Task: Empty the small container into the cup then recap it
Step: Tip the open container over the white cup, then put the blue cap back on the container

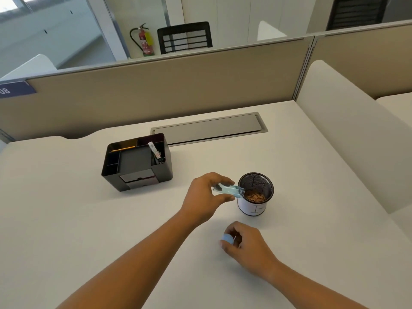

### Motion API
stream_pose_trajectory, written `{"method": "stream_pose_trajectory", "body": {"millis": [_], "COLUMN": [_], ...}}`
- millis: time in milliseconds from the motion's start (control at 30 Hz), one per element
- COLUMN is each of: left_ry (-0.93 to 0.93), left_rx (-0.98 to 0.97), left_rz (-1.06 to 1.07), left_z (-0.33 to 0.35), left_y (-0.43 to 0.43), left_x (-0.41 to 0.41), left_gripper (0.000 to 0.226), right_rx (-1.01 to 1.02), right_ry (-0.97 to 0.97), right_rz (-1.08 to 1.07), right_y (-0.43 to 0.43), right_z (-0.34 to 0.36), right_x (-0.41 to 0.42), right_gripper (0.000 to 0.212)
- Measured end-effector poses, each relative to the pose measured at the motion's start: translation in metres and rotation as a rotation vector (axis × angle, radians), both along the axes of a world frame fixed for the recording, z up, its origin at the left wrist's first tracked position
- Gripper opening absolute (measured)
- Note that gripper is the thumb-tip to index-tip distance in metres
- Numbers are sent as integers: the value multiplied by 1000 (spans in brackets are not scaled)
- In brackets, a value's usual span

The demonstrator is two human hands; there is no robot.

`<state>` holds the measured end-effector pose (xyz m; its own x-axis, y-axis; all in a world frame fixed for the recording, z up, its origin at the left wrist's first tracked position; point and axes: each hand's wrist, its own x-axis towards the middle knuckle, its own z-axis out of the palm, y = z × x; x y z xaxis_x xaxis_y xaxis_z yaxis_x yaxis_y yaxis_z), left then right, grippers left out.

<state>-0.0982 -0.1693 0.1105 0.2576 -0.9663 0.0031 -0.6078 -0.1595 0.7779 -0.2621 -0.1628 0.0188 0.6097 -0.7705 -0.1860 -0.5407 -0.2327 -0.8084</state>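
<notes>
My left hand [206,195] grips a small clear blue container [230,190], tipped on its side with its open mouth over the left rim of the cup. The black mesh cup [256,198] with a white paper band stands upright on the desk and holds a heap of thin tan sticks. The container looks see-through with nothing visible inside. My right hand [245,244] hovers low over the desk in front of the cup, fingers pinching the light blue cap [227,238].
A black desk organiser [136,162] with a pencil and pens stands left of the cup, behind my left hand. A grey cable hatch [209,128] lies at the back of the white desk [66,208]. Beige partitions close off the back; a white divider stands on the right.
</notes>
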Motion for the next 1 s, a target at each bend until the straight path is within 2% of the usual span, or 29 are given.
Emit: {"method": "stream_pose_trajectory", "body": {"millis": [167, 267, 400, 667, 867, 1000], "left_ry": [210, 357, 452, 406, 328, 326], "left_rx": [34, 69, 45, 30, 38, 34], "left_rz": [179, 282, 353, 398, 334, 284], "left_z": [-32, -49, -57, -59, -50, -42], "left_y": [67, 103, 135, 170, 179, 183], "left_x": [26, 38, 43, 57, 69, 78], "left_gripper": [28, 29, 28, 25, 24, 27], "right_rx": [199, 323, 401, 332, 185, 194], "right_ry": [-189, -297, -349, -254, -170, -184], "right_rz": [-180, -187, -119, 57, 183, 203], "right_y": [-2, 3, 14, 37, 41, 41], "right_z": [19, 30, 42, 54, 61, 66], "right_x": [5, 13, 30, 64, 79, 83], "right_gripper": [20, 22, 26, 27, 31, 31]}}
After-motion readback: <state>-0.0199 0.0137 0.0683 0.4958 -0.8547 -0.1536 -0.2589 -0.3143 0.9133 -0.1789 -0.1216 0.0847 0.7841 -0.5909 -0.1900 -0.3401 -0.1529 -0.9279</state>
